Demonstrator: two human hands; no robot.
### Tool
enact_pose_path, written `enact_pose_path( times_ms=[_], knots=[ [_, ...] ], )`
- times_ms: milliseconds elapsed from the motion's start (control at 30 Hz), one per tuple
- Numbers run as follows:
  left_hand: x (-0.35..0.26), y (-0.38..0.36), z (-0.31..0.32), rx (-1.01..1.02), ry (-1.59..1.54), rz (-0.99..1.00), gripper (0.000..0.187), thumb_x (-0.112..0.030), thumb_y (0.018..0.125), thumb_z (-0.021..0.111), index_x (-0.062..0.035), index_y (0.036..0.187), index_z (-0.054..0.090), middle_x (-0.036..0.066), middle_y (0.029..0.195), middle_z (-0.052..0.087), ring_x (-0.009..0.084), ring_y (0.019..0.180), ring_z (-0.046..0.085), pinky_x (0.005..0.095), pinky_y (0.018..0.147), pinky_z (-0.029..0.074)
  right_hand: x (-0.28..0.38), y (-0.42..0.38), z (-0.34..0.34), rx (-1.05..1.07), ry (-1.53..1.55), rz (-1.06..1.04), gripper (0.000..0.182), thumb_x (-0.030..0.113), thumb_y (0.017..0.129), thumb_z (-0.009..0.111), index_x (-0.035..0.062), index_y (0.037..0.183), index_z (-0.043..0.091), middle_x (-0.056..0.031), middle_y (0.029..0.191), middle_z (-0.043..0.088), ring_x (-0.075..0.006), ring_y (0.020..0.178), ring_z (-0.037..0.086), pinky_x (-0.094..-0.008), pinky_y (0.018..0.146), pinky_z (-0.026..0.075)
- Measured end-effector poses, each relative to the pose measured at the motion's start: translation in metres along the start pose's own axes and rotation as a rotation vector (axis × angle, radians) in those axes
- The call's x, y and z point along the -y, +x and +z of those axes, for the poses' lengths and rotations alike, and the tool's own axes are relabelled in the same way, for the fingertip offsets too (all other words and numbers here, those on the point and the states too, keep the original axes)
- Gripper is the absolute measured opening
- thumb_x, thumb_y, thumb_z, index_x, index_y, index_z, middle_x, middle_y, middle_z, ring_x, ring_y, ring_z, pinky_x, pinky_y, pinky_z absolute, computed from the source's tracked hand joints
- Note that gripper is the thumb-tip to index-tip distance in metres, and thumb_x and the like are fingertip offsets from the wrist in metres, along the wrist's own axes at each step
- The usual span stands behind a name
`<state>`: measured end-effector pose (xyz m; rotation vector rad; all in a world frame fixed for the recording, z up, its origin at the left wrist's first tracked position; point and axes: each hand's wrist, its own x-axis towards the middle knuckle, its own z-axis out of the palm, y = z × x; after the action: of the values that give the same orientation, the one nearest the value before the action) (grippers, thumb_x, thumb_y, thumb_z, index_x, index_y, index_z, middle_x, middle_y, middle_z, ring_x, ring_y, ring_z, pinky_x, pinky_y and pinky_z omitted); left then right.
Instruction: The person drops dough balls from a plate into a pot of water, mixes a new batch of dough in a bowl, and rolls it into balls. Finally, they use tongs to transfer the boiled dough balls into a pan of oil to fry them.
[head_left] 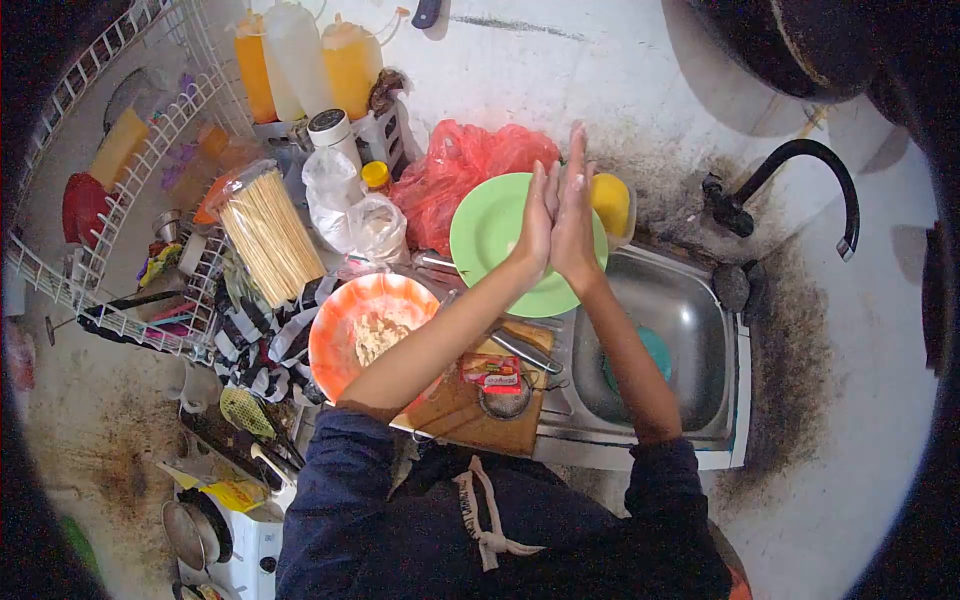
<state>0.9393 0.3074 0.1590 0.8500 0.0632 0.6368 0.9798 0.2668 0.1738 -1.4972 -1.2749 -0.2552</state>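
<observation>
My left hand (537,220) and my right hand (574,220) are held palm to palm above a light green plate (485,235). The fingers of both hands are straight and point away from me, with a pale, floury coating on the skin. Whatever may lie between the palms is hidden. Below my left forearm stands an orange scalloped bowl (333,325) holding pale, crumbly dough (378,338). Only a little of the plate's surface shows beside the hands.
Right of the plate is a steel sink (690,290) with a black tap (800,150) and a teal item inside. A cutting board (480,425) bears a red packet (490,372). Behind lie a red plastic bag (470,150) and bundled wooden skewers (268,235). A wire rack (130,190) stands left.
</observation>
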Motion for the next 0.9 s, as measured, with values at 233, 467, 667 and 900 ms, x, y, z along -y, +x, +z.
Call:
enact_pose_path(
  times_ms=[233, 467, 667, 900],
  knots=[
    [-0.03, 0.022, -0.014, 0.022, -0.058, 0.084, 0.074, -0.056, 0.087, 0.025, -0.0072, 0.138, 0.005, 0.012, 0.141, 0.022, 0.0237, 0.128, 0.025, 0.0358, 0.107, 0.012, -0.034, -0.007, 0.002, 0.079, -0.073, 0.025, 0.057, 0.038, 0.093, 0.007, 0.0029, 0.138, 0.009, -0.0158, 0.143, 0.011, -0.0263, 0.133, 0.007, -0.0413, 0.106, -0.004],
    [-0.1, -0.014, -0.033, -0.066, 0.036, 0.184, 0.061, -0.046, 0.089, 0.029, -0.0032, 0.132, 0.024, 0.013, 0.136, 0.031, 0.0242, 0.127, 0.028, 0.038, 0.104, 0.014, 0.016, 0.025, -0.026, 0.188, 0.065, 0.047, 0.046, 0.029, 0.094, 0.02, 0.0041, 0.131, 0.027, -0.0133, 0.136, 0.029, -0.0249, 0.127, 0.023, -0.0366, 0.104, 0.012],
    [-0.165, -0.101, -0.069, 0.07, 0.46, 0.389, 0.052, -0.04, 0.09, 0.031, -0.0034, 0.127, 0.037, 0.01, 0.129, 0.041, 0.0236, 0.12, 0.038, 0.0372, 0.102, 0.024, 0.091, 0.004, -0.009, 0.485, 0.143, -0.053, 0.034, 0.026, 0.088, 0.046, 0.0058, 0.115, 0.052, -0.0132, 0.113, 0.055, -0.0253, 0.107, 0.051, -0.0333, 0.094, 0.036],
    [-0.15, -0.208, -0.151, -0.13, 1.2, 0.16, 0.043, -0.016, 0.08, 0.058, -0.0021, 0.118, 0.045, 0.01, 0.111, 0.055, 0.0193, 0.104, 0.051, 0.0334, 0.089, 0.039, 0.09, -0.054, 0.066, 0.944, -0.155, -0.199, 0.027, 0.019, 0.078, 0.056, 0.0071, 0.103, 0.058, -0.0131, 0.094, 0.061, -0.0261, 0.082, 0.06, -0.0368, 0.071, 0.048]
  ],
)
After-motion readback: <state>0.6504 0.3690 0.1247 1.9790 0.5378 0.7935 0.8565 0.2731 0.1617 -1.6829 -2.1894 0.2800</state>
